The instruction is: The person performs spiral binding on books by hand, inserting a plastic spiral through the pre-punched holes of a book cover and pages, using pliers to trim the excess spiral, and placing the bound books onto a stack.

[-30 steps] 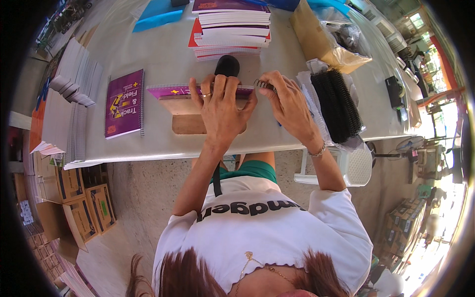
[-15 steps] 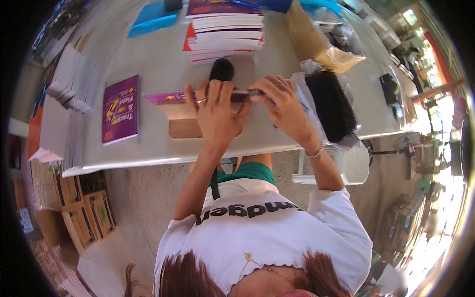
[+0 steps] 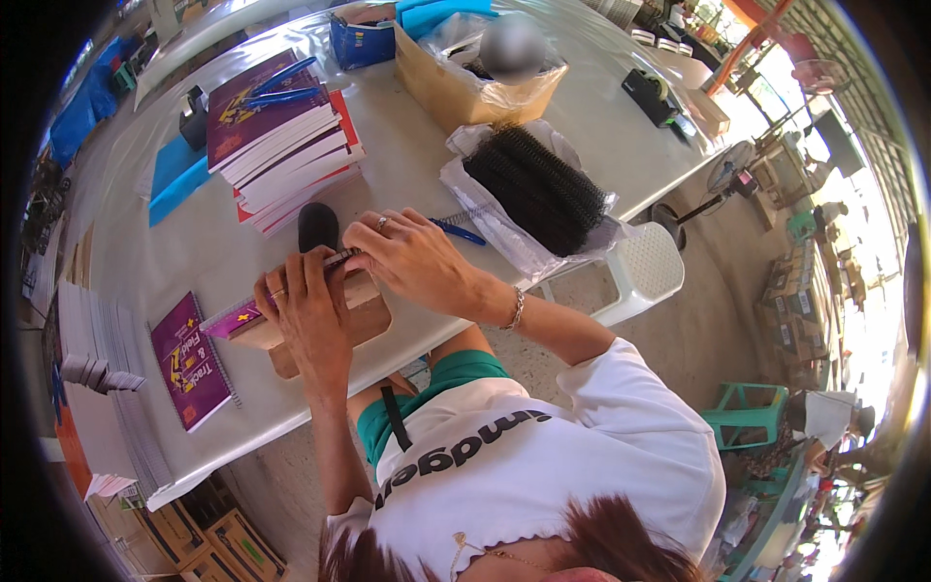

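A purple-covered notebook (image 3: pixel 231 319) stands on edge at a wooden block (image 3: pixel 370 325), its bound edge up. My left hand (image 3: pixel 312 306) is closed over it, the fingers pressing on its upper edge. My right hand (image 3: pixel 417 260) pinches at the near-right end of that edge, where a dark spiral binding coil shows between the hands. Fingers hide most of the coil there. Behind the block is a black rounded object (image 3: pixel 317 229). A finished-looking purple spiral notebook (image 3: pixel 189 364) lies flat to the left. Just right of my right hand lies a blue pen (image 3: pixel 459 231).
Many black coils (image 3: pixel 543 189) lie in plastic wrap at the right. A stack of purple books (image 3: pixel 286 160) with blue pens on top stands behind my hands. A cardboard box (image 3: pixel 475 102) and tape dispenser (image 3: pixel 652 97) sit farther back; paper piles (image 3: pixel 107 388) line the left edge. A white stool (image 3: pixel 645 262) stands beside the table.
The view has turned, so the table now appears slanted. Both hands stay at the notebook's upper edge, the right one still pinching close beside the left.
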The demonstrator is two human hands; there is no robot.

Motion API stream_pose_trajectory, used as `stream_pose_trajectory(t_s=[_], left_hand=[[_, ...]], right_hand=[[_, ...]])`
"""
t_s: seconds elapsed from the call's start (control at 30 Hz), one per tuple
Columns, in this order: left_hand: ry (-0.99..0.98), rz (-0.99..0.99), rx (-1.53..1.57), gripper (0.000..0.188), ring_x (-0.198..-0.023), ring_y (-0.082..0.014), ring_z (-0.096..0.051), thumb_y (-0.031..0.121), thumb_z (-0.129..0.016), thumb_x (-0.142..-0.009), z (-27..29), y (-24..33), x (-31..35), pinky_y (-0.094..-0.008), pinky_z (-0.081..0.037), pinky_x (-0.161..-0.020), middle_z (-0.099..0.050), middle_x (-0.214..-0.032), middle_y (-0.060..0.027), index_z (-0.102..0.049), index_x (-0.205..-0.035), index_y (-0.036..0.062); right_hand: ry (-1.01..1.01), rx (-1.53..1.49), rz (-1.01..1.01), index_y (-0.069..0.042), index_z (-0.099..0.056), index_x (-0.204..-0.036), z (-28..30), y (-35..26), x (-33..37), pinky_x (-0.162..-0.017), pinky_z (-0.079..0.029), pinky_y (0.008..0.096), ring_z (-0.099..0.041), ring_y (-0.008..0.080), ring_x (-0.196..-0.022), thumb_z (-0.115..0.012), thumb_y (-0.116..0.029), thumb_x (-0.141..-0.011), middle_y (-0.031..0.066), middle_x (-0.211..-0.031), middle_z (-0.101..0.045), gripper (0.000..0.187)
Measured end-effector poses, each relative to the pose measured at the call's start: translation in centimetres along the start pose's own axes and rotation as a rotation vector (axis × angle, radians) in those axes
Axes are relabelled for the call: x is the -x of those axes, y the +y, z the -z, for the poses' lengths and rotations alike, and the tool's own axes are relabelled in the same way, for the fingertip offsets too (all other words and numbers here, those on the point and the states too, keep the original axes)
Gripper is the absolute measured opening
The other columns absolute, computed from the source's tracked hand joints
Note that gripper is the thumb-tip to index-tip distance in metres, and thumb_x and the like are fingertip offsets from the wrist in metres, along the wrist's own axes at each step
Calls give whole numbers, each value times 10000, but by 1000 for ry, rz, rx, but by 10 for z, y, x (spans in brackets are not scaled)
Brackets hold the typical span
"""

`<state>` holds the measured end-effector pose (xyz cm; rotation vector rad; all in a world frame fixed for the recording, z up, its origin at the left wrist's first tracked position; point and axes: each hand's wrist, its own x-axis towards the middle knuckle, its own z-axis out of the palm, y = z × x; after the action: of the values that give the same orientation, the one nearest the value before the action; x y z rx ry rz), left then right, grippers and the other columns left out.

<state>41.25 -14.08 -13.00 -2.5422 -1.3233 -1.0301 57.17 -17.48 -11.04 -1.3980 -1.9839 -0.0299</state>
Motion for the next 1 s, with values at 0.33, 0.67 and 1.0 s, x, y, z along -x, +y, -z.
stream_pose_trajectory(t_s=[0.33,0.67,1.0], left_hand=[[-34,-141,233,208,-961,-242,-531,165,-601,-878,0,-8,7,-437,-330,-927,-579,-1011,-33,-570,-1080,125],[23,-127,254,216,-933,-219,-555,185,-638,-852,-3,-7,6,-408,-359,-906,-614,-978,-24,-593,-1051,114],[3,-125,285,173,-934,-248,-543,155,-616,-873,-3,-10,6,-405,-346,-929,-621,-950,-68,-591,-1019,66]], right_hand=[[-584,-373,-91,-27,-559,-1139,26,36,-24,-787,-473,409,-616,324,-860,-565,-188,-916,126,-1037,-622,275],[-512,-76,318,-201,-544,-1260,-111,104,-76,-1040,-338,481,-394,394,-1249,-616,-401,-851,181,-1340,-425,461],[-666,-128,3,-228,-509,-1285,-109,123,-59,-1078,-291,504,-302,455,-1299,-750,-518,-647,237,-1413,-293,742]])
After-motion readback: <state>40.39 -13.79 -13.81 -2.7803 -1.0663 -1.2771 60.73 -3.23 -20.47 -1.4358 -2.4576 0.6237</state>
